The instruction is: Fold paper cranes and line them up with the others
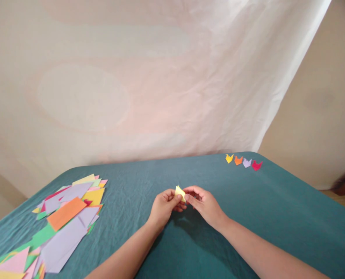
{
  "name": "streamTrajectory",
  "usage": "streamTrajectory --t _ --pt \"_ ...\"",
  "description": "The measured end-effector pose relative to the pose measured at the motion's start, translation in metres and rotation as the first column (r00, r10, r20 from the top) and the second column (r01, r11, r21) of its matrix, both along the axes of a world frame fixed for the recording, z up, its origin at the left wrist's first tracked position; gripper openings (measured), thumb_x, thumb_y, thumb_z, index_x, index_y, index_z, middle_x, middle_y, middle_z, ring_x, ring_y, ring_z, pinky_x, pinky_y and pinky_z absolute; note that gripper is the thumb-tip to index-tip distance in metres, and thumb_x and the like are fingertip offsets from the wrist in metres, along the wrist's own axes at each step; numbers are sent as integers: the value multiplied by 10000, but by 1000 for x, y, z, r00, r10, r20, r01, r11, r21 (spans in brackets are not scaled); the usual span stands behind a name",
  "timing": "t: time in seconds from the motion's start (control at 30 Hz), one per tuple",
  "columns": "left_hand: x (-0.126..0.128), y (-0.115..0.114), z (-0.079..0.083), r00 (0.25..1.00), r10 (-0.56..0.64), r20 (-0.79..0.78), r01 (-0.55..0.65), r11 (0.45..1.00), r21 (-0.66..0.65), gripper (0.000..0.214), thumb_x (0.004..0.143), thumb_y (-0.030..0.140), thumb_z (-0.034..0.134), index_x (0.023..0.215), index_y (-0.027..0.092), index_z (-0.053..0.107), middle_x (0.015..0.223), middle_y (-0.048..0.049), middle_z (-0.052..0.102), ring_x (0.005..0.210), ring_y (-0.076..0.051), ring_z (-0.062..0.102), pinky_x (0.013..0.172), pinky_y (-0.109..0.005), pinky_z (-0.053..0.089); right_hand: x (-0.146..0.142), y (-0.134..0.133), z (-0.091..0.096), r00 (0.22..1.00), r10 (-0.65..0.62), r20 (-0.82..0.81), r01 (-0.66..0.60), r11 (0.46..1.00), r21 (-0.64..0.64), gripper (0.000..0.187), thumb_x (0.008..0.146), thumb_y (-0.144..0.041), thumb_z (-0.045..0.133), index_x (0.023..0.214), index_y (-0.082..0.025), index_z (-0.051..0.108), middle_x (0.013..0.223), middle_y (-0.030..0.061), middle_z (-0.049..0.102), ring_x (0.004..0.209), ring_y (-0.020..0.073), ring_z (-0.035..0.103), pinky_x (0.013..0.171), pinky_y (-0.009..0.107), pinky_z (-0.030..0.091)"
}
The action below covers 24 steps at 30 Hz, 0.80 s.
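A small folded piece of pale yellow paper (179,192) is held up between my two hands, above the middle of the table. My left hand (164,207) pinches its left side, with the thumb lying across its front. On the other side, my right hand (204,203) grips the right edge between thumb and fingers. Parts of the paper are hidden behind both thumbs, so its full folded shape does not show.
A loose heap of coloured paper sheets (64,232) spreads over the left of the green-covered table (126,217). Several small folded paper birds (238,160), yellow, orange, lilac and red, lie in a row at the far right. A pale cloth (160,97) hangs behind.
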<state>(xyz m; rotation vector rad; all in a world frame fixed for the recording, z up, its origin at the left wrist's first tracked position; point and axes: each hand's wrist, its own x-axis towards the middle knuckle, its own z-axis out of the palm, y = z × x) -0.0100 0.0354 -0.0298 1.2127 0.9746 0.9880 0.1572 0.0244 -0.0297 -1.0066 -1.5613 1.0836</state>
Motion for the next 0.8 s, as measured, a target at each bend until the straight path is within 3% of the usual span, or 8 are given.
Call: streamTrajectory --t 0.17,0.3,0.6,0.8 --pt "-1 -1 1 999 -46 26 46 999 13 280 750 393 666 830 135 595 754 -76 694 643 -169 664 580 -245 499 1 2 0 997 44 -66 -49 995 -83 333 810 -478 581 982 -205 661 706 5 623 593 136 536 535 235 409" --pt "-1 -2 3 996 -80 49 80 997 6 283 754 394 667 841 136 590 764 -80 700 644 -163 663 585 -241 498 2 3 -1 991 70 -118 -83 991 -108 327 819 -463 579 981 -190 659 693 8 618 608 135 542 532 230 405" --pt "-1 -2 3 998 -67 3 67 996 63 261 786 386 637 831 134 590 718 -56 676 637 -155 648 570 -231 483 2 3 -2 991 102 -86 -109 991 -80 273 791 -404 632 970 -198 646 727 4 636 624 133 545 544 229 409" --pt "-2 -1 4 995 -97 -23 98 992 78 313 795 438 616 835 128 598 723 -63 667 662 -163 646 594 -242 489 2 5 -7 999 44 5 -44 999 10 222 776 -340 661 947 -198 647 818 16 651 718 148 577 644 250 440"
